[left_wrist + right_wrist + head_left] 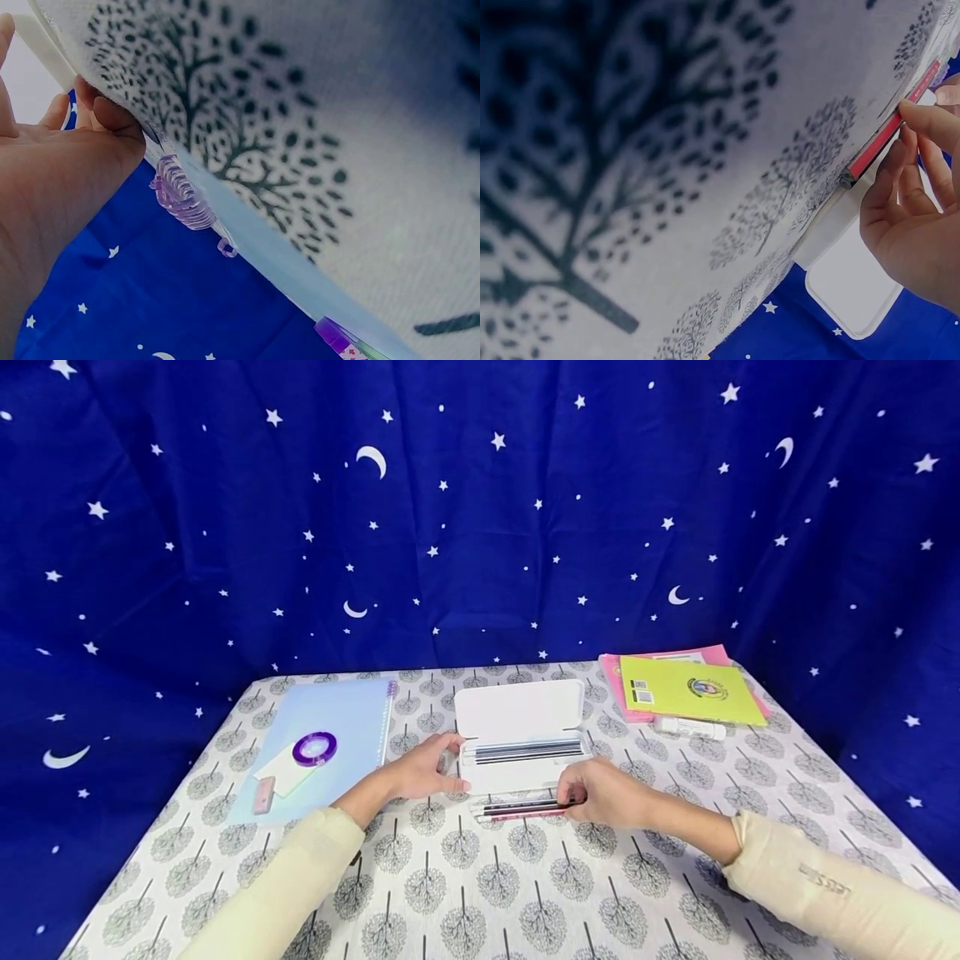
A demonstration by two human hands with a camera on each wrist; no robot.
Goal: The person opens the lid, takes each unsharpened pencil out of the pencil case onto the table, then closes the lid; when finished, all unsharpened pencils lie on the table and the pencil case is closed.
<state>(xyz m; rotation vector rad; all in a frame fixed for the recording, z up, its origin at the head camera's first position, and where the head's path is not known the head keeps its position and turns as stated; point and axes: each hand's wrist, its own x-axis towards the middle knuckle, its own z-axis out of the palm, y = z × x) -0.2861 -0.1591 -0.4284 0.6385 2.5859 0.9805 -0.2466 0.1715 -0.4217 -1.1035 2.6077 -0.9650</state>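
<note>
Right grip (pixel 606 792) pinching pencils (pixel 517 812), left grip (pixel 422 769) touching white case (pixel 506 778), lid (pixel 519 708) raised

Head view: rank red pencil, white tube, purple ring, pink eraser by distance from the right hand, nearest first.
1. Red pencil, in the right hand.
2. White tube, to its right.
3. Purple ring, left, on blue notebook.
4. Pink eraser, farthest left.

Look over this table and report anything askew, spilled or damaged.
Nothing looks spilled or damaged. One thing is slightly askew: at the far right, the yellow-green book lies crooked over a pink book, their edges out of line.
</note>
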